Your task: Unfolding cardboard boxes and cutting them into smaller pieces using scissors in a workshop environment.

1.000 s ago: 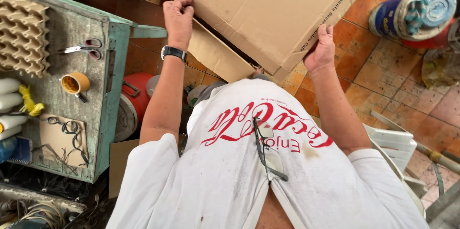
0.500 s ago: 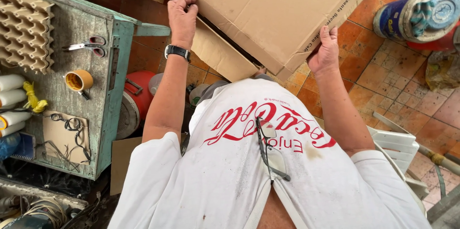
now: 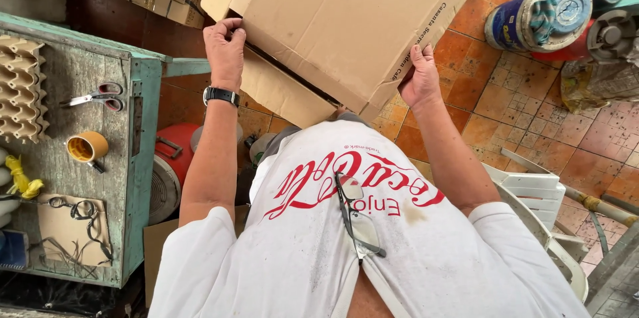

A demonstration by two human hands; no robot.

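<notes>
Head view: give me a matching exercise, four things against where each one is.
Things:
1. cardboard box
2. scissors
3. roll of tape
4. eyeglasses

Places:
A. hanging from the collar of the white shirt
B. held between the left hand and the right hand
C. on the green table, just below the scissors
D. on the green table, beside the egg tray

Pairs: 1-B, 2-D, 3-C, 4-A
</notes>
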